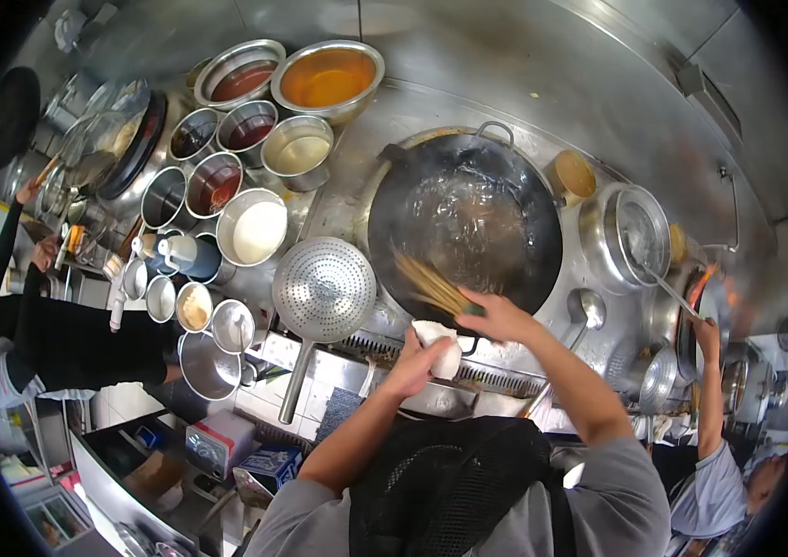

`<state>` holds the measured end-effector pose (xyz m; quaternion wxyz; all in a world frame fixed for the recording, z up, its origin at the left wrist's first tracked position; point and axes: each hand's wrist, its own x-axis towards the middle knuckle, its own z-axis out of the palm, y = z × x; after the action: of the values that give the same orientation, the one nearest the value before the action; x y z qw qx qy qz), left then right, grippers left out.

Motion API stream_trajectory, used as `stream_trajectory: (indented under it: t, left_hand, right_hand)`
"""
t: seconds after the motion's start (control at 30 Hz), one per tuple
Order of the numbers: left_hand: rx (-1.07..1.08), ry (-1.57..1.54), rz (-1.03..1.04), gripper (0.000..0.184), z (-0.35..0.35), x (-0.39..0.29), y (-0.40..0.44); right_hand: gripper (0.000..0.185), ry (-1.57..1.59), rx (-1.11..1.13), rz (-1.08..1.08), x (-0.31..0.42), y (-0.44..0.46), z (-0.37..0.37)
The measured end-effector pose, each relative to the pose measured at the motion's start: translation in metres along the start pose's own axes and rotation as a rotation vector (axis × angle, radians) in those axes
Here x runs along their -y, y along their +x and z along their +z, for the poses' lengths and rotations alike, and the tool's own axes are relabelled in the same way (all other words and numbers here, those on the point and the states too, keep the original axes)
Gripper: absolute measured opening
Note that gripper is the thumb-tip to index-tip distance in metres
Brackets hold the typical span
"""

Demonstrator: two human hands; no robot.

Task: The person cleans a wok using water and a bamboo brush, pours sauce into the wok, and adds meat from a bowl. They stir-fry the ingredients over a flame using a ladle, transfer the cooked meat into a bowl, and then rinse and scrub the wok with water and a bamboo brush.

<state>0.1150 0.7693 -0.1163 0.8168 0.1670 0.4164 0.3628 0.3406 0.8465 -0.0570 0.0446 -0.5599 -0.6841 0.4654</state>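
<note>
our right grip [503, 320] clasps a bamboo brush [428, 283] over the wok [392, 209] beyond it; our left grip [415, 366] clutches a cloth [442, 351], probably against heat

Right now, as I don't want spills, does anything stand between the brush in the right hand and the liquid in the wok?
Nothing visible does. The right hand holds the brush over the near left side of the wok; the left hand and white cloth are by its near rim, outside that path.
</note>
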Motion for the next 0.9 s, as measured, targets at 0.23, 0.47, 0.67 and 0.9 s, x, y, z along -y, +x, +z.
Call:
stream_trajectory:
  t: [0.23, 0.47, 0.67, 0.9]
  left_hand:
    - [0.198, 0.04, -0.022, 0.057, -0.013, 0.014, 0.028]
    - [-0.162, 0.138, 0.125, 0.051, -0.004, 0.05, 0.031]
    - [-0.114, 0.096, 0.115, 0.052, 0.001, 0.038, 0.035]
    - [-0.167, 0.219, 0.131, 0.041, -0.009, 0.043, 0.039]
  right_hand:
    - [0.079, 0.199, 0.242, 0.178, 0.032, -0.028, -0.044]
    - [0.077, 0.966, -0.603, 0.22, 0.066, 0.161, -0.014]
    - [0.079, 0.743, -0.329, 0.139, 0.066, 0.106, 0.051]
    - [0.051, 0.946, -0.597, 0.283, 0.048, 0.154, -0.034]
